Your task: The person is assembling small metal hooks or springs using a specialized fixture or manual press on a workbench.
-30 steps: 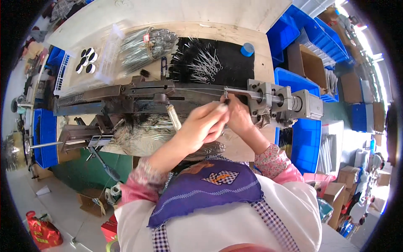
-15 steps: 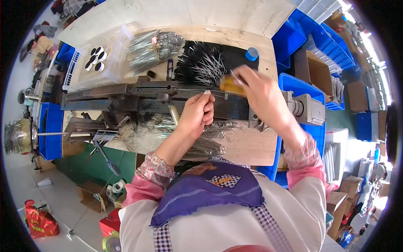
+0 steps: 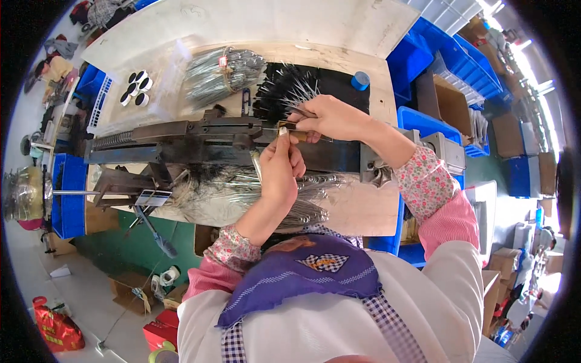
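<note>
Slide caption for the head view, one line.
Left hand and right hand close together over a long dark metal machine, near bundled silvery wires.

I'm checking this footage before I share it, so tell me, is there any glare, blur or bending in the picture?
Head view: the bright strip at far right glares white; straight edges curve toward the border; the wire bundle catches light; left hand and right hand look fairly sharp, though detail where they meet is too small to tell.
</note>
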### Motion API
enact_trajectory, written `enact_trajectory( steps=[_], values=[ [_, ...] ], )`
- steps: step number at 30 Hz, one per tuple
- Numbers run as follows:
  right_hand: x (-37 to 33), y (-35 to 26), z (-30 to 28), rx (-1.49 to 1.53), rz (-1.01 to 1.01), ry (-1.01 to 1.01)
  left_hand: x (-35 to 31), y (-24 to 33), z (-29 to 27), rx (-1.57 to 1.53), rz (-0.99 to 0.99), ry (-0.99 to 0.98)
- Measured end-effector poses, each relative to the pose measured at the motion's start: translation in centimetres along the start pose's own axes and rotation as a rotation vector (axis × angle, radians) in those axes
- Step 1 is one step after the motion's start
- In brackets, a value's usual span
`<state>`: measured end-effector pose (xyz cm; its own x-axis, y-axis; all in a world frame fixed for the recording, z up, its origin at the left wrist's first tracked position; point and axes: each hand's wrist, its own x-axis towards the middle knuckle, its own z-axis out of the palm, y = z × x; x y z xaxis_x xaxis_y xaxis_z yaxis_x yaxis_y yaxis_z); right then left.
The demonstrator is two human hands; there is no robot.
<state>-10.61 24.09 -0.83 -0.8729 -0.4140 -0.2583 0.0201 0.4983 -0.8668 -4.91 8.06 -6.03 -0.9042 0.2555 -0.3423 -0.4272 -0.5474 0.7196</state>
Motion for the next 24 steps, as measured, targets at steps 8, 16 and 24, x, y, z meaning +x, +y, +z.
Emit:
enact_trajectory(
  steps=[8, 16, 24],
  values=[
    [0.8, -0.1, -1.4, 0.230, 0.134, -0.138, 0.9, -1.2, -0.6, 0.031, 0.019, -0.234],
    [-2.3, -0.6, -0.2, -0.925, -0.392, 0.480, 0.0, 0.3, 0.2, -0.612, -0.208, -0.366],
    [-2.5, -0.4, 1.1, -0.310, -0.323, 0.472, 0.1, 0.3, -0.1, -0.678, -0.212, -0.335]
  ],
)
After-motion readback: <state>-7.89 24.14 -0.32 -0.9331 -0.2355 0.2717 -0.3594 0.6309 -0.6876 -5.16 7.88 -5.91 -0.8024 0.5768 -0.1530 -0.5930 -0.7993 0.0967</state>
